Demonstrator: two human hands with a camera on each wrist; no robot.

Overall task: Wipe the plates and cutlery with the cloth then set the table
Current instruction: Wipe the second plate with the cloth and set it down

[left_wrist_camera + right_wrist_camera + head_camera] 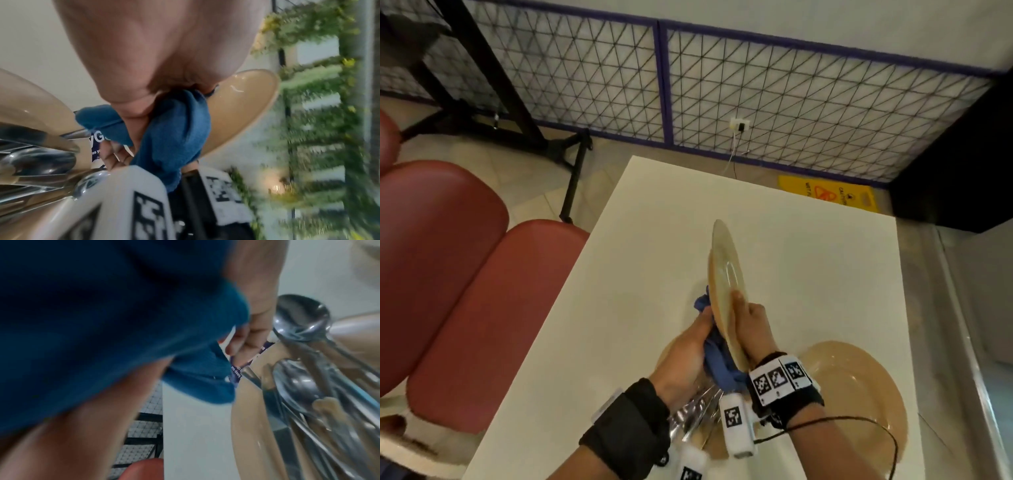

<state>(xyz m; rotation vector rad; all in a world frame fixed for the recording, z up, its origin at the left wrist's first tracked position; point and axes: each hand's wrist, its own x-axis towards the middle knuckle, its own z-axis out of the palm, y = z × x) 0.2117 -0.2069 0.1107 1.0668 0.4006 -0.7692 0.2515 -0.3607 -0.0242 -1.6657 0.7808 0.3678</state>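
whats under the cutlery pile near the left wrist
A tan plate lies under the cutlery, flat on the table. Most of that plate is covered by the cutlery and the left hand.

Plate held on edge over the tabletop (654,219)

The right hand (751,329) gripped a tan plate (726,274) nearly upright while the left hand (688,353) pressed a blue cloth (717,363) against its back. Beneath the wrists lay cutlery (695,414) on a second plate; a third plate (859,387) sat flat at right. Red seats (465,291) stood alongside.
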